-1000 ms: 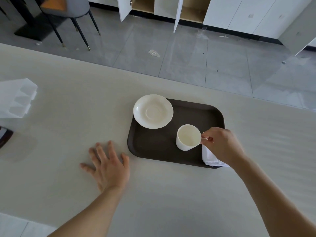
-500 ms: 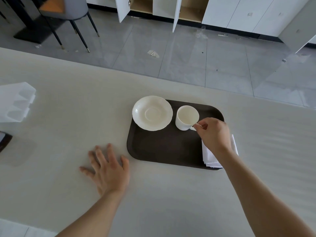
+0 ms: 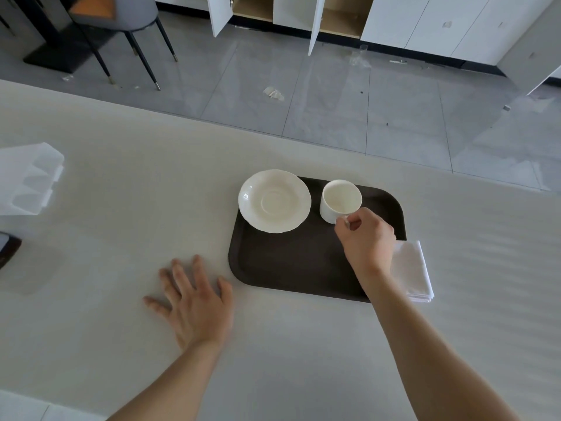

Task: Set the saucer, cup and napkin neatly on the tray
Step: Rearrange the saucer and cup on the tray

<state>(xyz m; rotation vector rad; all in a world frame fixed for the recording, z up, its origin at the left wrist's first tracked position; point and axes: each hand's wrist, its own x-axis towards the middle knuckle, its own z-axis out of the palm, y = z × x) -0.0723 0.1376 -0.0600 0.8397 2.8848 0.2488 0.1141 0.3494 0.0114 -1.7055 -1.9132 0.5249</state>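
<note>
Cup [image 3: 340, 200] sits on the tray [image 3: 303, 262] beside the saucer [image 3: 274, 201], your right hand [image 3: 368, 238] fingers pinched on its handle; left hand [image 3: 195, 302] flat, empty. Next, lift it onto the saucer's well.

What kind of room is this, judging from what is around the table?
Probably a dining or pantry area, perhaps a training room. A long pale table stands on a grey tiled floor, with white cupboards, some doors open, along the far wall and a grey chair nearby.
</note>
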